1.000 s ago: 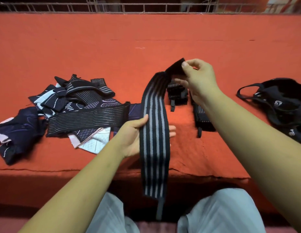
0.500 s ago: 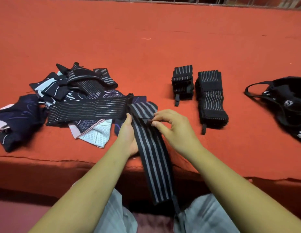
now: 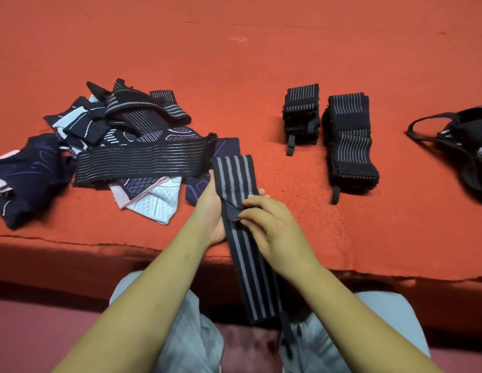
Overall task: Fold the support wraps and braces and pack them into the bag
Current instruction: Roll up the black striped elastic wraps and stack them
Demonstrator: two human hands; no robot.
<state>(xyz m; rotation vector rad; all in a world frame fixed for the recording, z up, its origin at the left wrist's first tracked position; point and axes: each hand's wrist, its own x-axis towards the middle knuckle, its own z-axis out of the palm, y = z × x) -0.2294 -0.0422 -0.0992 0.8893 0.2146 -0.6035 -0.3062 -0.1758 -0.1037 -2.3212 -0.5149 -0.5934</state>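
The striped wrap (image 3: 252,267) lies at the near edge of the table (image 3: 261,49), its upper end doubled back on itself and its long tail hanging off the edge over the person's lap, ending in a thin strap (image 3: 287,337). The left hand (image 3: 210,208) cradles the doubled part from the left, with the thumb along the edge and fingertips showing from under the far side; this likely holds the layers square so that the stripes line up. The right hand (image 3: 272,227) pinches the turned-over end against the band with thumb and forefinger, fixing the fold. So both hands are grasping the wrap, and the fold looks only begun, since most of its length is not yet taken up. Further out on the right lie two folded wraps (image 3: 301,114) (image 3: 350,146), side by side but apart, each with its strap toward the person. They seem to be staged as finished pieces close to the black bag (image 3: 471,154), which sits slack at the far right edge with a handle loop spread out. To the left, a loose pile of braces and wraps (image 3: 132,146) waits, with one wide ribbed band (image 3: 142,165) stretched across it and reaching almost to the folded end of the striped wrap. Work seems arranged to pass from left to right, toward the bag.
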